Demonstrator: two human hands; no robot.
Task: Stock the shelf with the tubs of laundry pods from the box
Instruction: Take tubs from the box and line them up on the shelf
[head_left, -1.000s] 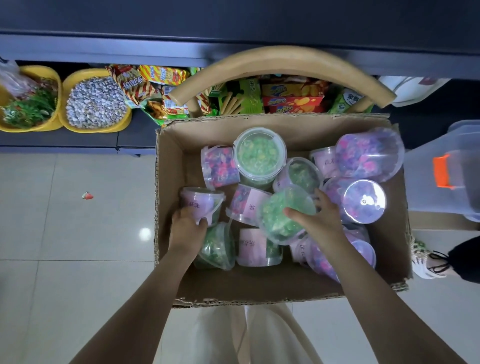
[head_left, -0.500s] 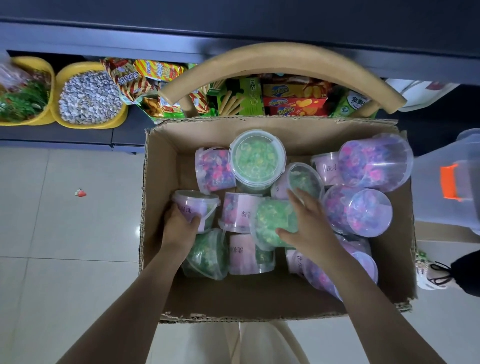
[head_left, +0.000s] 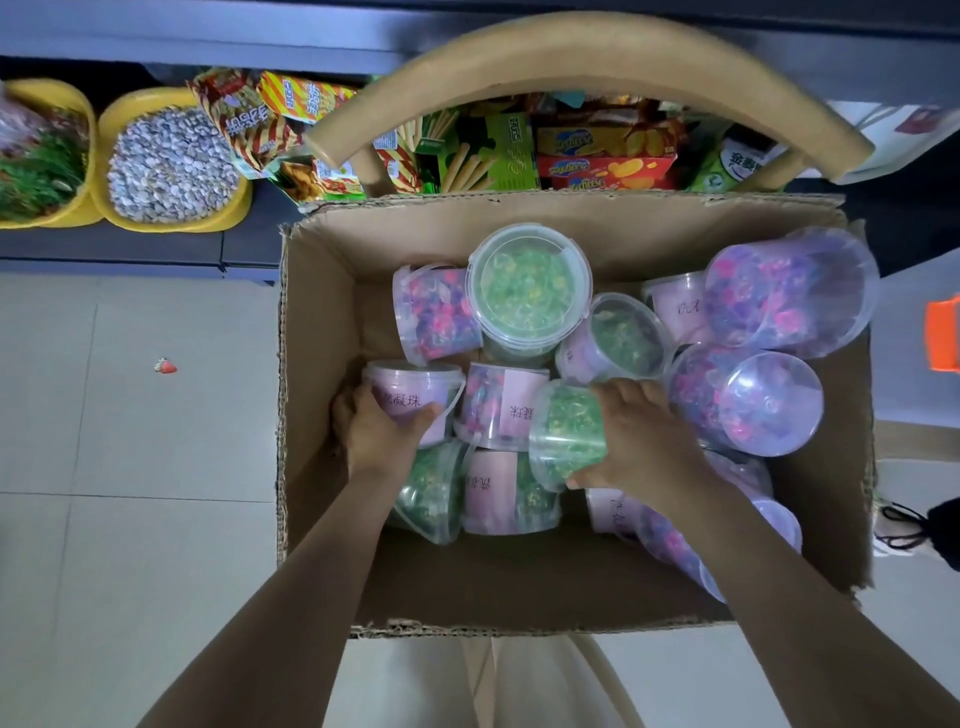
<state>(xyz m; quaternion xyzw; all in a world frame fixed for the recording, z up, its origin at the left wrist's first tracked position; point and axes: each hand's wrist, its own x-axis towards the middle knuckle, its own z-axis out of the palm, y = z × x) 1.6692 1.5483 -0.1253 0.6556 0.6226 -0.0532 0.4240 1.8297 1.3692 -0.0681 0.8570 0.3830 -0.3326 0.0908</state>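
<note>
Floor tiles (head_left: 130, 519) lie pale beside box (head_left: 519, 584), snack shelf (head_left: 156, 249) beyond.

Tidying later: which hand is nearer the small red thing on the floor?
Left. The left hand lies right of the red thing; the right hand lies farther right.

Left hand (head_left: 382, 436), right hand (head_left: 641, 441) — on tubs (head_left: 410, 397)

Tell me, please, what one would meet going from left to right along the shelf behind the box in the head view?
yellow bowl of greens → yellow bowl of pale seeds → striped snack bags → green biscuit-stick box → orange cheese-cracker boxes → green packet
</note>
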